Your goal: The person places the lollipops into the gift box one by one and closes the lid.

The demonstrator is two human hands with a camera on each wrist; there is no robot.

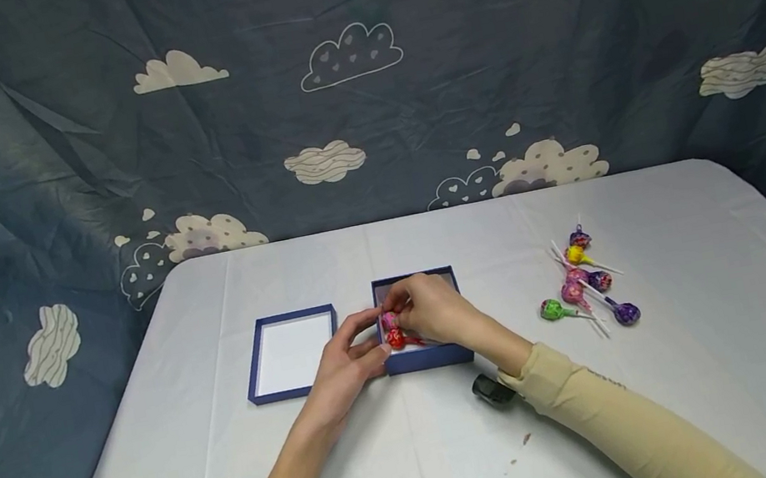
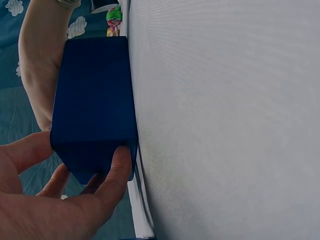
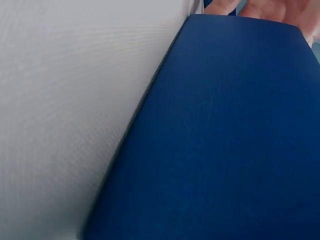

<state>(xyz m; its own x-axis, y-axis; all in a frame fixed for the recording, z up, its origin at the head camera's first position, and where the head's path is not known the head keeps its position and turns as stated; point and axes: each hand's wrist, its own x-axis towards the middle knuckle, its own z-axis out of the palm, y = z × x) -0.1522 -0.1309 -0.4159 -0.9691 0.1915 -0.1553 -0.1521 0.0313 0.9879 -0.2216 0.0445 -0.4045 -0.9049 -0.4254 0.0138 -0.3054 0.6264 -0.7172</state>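
Note:
An open blue box [image 1: 429, 359] with a pale inside stands near the middle of the table. My left hand [image 1: 340, 369] holds its left end; in the left wrist view the thumb and fingers spread round that end of the box [image 2: 95, 95]. My right hand [image 1: 433, 311] reaches down into the box and pinches a pink lollipop [image 1: 390, 320] near the left wall. Just in front of it a red lollipop [image 1: 396, 339] lies in the box, its stick toward the right. The box's outer side [image 3: 215, 125] fills much of the right wrist view, hiding the right fingertips there.
Left of the box lies its blue-rimmed lid [image 1: 280, 396], white inside facing up. A loose heap of several lollipops [image 1: 573, 291] lies on the right, with a green one [image 1: 551, 310] and a purple one [image 1: 625, 313] at its edges. Patterned dark cloth [image 1: 366, 140] hangs behind the white table [image 1: 714, 353].

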